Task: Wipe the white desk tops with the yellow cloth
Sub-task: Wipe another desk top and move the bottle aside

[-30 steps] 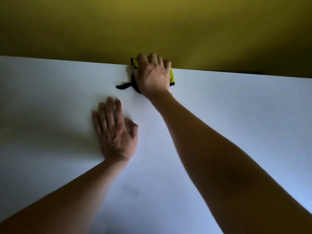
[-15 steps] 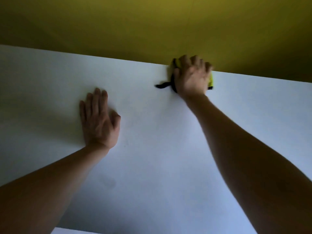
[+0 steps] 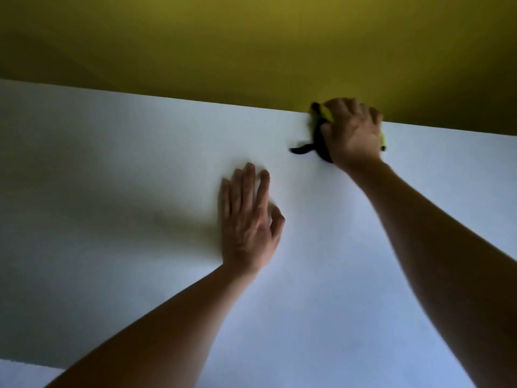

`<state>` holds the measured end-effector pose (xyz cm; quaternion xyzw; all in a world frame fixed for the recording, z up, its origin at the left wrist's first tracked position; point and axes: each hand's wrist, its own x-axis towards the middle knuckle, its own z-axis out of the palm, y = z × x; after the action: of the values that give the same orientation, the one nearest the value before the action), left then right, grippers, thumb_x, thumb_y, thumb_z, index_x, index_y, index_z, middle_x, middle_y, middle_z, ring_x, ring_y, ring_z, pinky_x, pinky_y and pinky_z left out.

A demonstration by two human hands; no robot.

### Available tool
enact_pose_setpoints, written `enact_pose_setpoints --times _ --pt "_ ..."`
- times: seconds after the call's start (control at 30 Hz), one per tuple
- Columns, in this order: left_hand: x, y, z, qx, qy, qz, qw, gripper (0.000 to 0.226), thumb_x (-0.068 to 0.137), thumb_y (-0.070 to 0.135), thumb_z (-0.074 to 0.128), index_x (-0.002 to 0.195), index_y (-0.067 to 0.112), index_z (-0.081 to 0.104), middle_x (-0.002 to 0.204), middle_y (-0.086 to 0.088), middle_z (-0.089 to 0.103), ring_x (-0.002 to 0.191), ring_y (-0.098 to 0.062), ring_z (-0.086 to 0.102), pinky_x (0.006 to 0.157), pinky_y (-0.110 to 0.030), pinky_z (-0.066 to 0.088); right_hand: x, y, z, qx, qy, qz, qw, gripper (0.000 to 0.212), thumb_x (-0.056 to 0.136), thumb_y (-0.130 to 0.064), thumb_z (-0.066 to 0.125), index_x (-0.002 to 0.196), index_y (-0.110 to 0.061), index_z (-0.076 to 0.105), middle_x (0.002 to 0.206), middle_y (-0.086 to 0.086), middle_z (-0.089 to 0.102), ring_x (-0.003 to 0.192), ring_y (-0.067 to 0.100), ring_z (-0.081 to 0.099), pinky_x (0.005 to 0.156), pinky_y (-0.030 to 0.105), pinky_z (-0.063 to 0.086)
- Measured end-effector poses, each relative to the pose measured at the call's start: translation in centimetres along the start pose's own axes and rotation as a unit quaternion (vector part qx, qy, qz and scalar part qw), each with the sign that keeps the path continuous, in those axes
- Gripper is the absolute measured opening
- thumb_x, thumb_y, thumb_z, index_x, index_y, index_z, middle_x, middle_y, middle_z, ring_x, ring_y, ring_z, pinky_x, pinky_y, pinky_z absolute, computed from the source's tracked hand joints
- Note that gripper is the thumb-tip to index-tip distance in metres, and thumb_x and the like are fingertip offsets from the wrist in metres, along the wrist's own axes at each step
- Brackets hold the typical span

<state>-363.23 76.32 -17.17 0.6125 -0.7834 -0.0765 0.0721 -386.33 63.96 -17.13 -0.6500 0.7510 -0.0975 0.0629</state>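
Yellow cloth (image 3: 326, 116) sits bunched at the far edge of the white bench (image 3: 112, 163), gripped under the curled right hand (image 3: 352, 133), likely to scrub that border. Left hand (image 3: 247, 219) lies flat, fingers straight, probably bracing the reach.

Right hand (image 3: 354, 133) sits at the far edge of the bench (image 3: 140, 163), its fingers (image 3: 347, 107) up against the yellow wall (image 3: 251, 46), no way forward. Bare bench either side. Left hand (image 3: 247, 219) lies flat nearer, left of those fingers, blocking that diagonal.
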Motion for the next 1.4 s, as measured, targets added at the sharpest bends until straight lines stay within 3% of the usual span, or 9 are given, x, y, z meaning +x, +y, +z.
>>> enact_pose_setpoints --times 0.2,0.3,0.43,0.57,0.8,0.93,1.17,1.3,1.4 --pt "0.1 0.2 0.6 0.011 0.007 -0.007 1.0 0.071 0.092 0.031 0.053 0.159 0.009 0.039 0.169 -0.018 0.027 0.155 -0.041 0.027 0.126 -0.058 0.019 -0.2 1.6 -0.6 -0.033 0.007 0.085 0.996 0.049 0.088 -0.042 0.032 0.118 -0.013 0.058 0.114 0.022 0.059 0.108 0.041 0.053 0.095 0.049 0.034" --pt "0.2 0.2 0.6 0.008 0.018 -0.005 1.0 0.071 0.091 0.031 0.052 0.157 0.008 0.042 0.168 -0.018 0.03 0.154 -0.041 0.03 0.126 -0.059 0.019 1.1 -5.0 1.0 -0.027 -0.015 0.05 0.998 0.061 0.087 -0.052 0.022 0.121 -0.017 0.058 0.118 0.019 0.06 0.111 0.038 0.054 0.098 0.049 0.034" --pt "0.1 0.0 0.5 -0.002 0.029 -0.002 1.0 0.07 0.092 0.034 0.048 0.157 0.01 0.042 0.167 -0.018 0.031 0.153 -0.041 0.032 0.127 -0.057 0.02 2.2 -10.9 2.7 -0.009 -0.021 -0.027 0.999 0.046 0.098 -0.047 0.037 0.131 -0.019 0.052 0.123 0.011 0.056 0.114 0.033 0.053 0.099 0.047 0.032" --pt "0.3 -0.1 0.5 -0.001 0.033 -0.003 0.999 0.072 0.09 0.035 0.048 0.157 0.01 0.042 0.168 -0.017 0.03 0.154 -0.04 0.03 0.127 -0.057 0.02 1.5 -5.3 1.5 -0.001 -0.022 -0.061 0.998 0.046 0.095 -0.046 0.041 0.132 -0.022 0.053 0.126 0.011 0.058 0.116 0.033 0.054 0.097 0.044 0.034" --pt "0.4 0.2 0.6 0.005 0.033 -0.012 0.999 0.073 0.089 0.034 0.048 0.157 0.01 0.041 0.168 -0.017 0.03 0.154 -0.039 0.029 0.127 -0.055 0.018 -1.3 10.3 -2.6 -0.018 0.011 0.066 0.998 0.046 0.088 -0.041 0.039 0.12 -0.014 0.058 0.114 0.021 0.058 0.108 0.039 0.053 0.094 0.048 0.035" --pt "0.4 0.2 0.7 0.007 0.033 -0.015 0.999 0.073 0.089 0.034 0.048 0.157 0.01 0.04 0.168 -0.017 0.029 0.154 -0.039 0.028 0.128 -0.056 0.017 -0.8 8.4 -1.7 -0.04 0.027 0.117 0.992 0.041 0.089 -0.039 0.042 0.117 -0.014 0.057 0.117 0.02 0.058 0.111 0.038 0.052 0.096 0.047 0.033" --pt "0.4 0.2 0.5 0.007 0.025 -0.019 0.999 0.073 0.089 0.033 0.05 0.158 0.011 0.039 0.169 -0.015 0.028 0.155 -0.038 0.027 0.128 -0.054 0.016 1.0 -4.9 1.7 -0.005 0.011 0.007 1.0 0.043 0.092 -0.043 0.039 0.121 -0.018 0.058 0.114 0.011 0.06 0.108 0.033 0.055 0.098 0.047 0.032" --pt "0.4 0.3 0.5 0.008 0.028 -0.011 1.0 0.074 0.09 0.034 0.051 0.159 0.01 0.038 0.169 -0.017 0.028 0.155 -0.039 0.027 0.128 -0.055 0.017 0.6 -2.0 0.9 -0.005 0.005 -0.042 0.999 0.05 0.088 -0.047 0.036 0.124 -0.02 0.059 0.115 0.01 0.061 0.105 0.034 0.057 0.094 0.044 0.034" --pt "0.3 0.2 0.4 0.007 0.025 -0.009 1.0 0.075 0.089 0.032 0.052 0.159 0.01 0.037 0.169 -0.017 0.027 0.155 -0.04 0.027 0.128 -0.056 0.016 -0.4 4.8 -0.9 -0.017 0.018 0.022 0.999 0.049 0.087 -0.048 0.036 0.12 -0.019 0.06 0.115 0.015 0.061 0.107 0.037 0.056 0.092 0.044 0.034"
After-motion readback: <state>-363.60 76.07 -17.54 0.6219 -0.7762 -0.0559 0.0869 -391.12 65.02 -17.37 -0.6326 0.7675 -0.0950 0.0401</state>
